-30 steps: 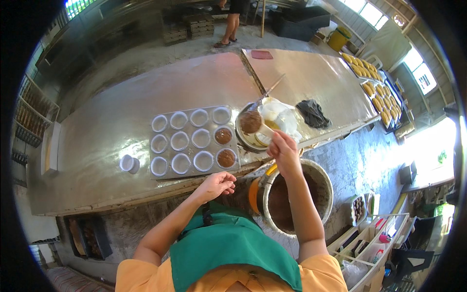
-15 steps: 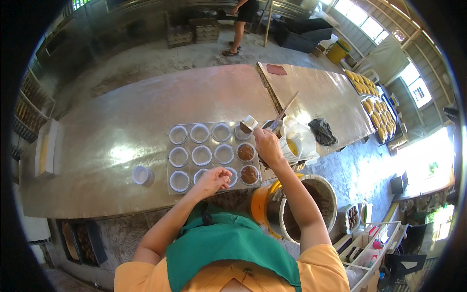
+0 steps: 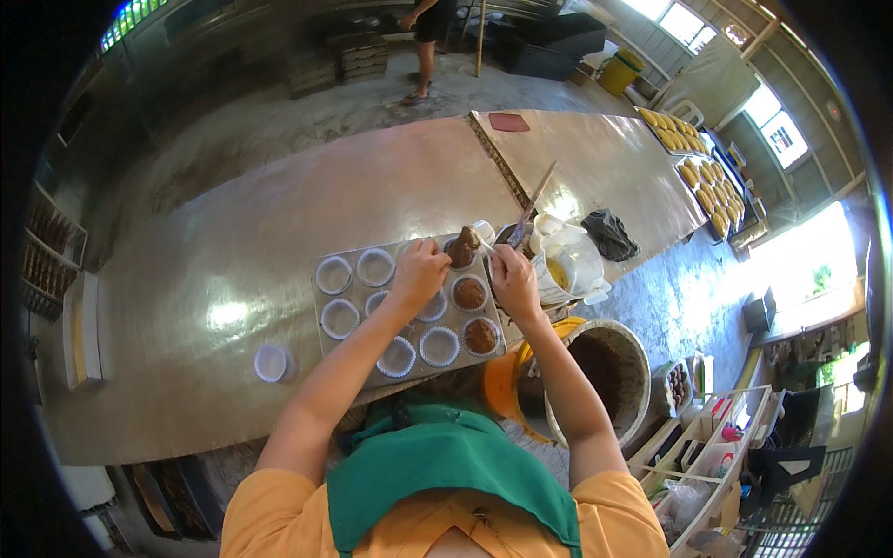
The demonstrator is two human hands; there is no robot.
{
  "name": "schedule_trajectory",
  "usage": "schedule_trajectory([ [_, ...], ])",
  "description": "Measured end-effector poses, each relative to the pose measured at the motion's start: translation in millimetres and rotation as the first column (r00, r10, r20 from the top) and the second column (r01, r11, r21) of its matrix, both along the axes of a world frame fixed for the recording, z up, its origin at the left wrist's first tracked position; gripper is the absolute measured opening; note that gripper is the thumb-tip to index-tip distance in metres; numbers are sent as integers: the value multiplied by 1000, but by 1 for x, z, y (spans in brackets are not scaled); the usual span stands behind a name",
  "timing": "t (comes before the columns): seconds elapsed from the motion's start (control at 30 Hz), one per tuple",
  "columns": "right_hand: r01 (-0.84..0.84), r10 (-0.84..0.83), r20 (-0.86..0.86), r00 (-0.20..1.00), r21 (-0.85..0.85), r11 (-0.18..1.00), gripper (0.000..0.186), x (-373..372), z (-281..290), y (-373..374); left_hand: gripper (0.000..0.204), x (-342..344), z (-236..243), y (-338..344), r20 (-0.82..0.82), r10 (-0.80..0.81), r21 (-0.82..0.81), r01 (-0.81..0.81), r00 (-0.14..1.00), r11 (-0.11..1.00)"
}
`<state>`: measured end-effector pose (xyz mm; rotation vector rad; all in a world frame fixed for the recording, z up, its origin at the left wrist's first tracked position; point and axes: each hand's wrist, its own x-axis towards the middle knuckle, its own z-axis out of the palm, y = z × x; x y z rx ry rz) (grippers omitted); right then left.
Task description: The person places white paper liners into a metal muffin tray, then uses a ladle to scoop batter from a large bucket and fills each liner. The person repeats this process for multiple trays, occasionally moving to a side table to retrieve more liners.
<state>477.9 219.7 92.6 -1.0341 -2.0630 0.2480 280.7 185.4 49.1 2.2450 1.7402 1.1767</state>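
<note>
My right hand (image 3: 515, 282) grips the handle of a small white scoop (image 3: 482, 230), tilted over the far right corner of a muffin tray (image 3: 372, 379). Brown batter (image 3: 462, 249) hangs from the scoop into the paper liner there. Close beside that liner is my left hand (image 3: 420, 274), its fingers drawn together; whatever they may pinch is hidden. Two liners nearer me in the same column hold brown batter (image 3: 470, 293). Other white paper liners (image 3: 340, 318) in the tray look unfilled, and my left hand and forearm cover some of them.
A loose paper liner (image 3: 271, 363) stands left of the tray. Right of it are a clear plastic jug (image 3: 579, 265), a long-bladed tool (image 3: 535, 205) and a black bag (image 3: 609, 234). A bucket of batter (image 3: 633, 372) stands below the table's edge. Trays of yellow buns (image 3: 712, 195) lie far right.
My left hand has moved away from me to the liner at the far right corner. The scoop has tipped, and batter now comes down from it. The view has shifted slightly.
</note>
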Motion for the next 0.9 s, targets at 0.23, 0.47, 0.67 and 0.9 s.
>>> schedule_trajectory([
  [0.23,-219,-405,-613,679,-696,684,14,9,-3,-5,10,2,-11,19,-145,-79,-22,77,986,997],
  [0.47,-623,-635,-742,214,-605,496,16,11,27,-21,6,5,-14,30,-199,-135,24,143,971,989],
  [0.67,-731,-589,-806,57,-436,526,18,38,58,-36,6,-1,-17,29,-152,-170,-65,162,974,985],
  [0.9,-749,-501,-822,-270,-147,646,15,162,70,-78,17,11,23,-1,-48,-18,23,19,999,1000],
])
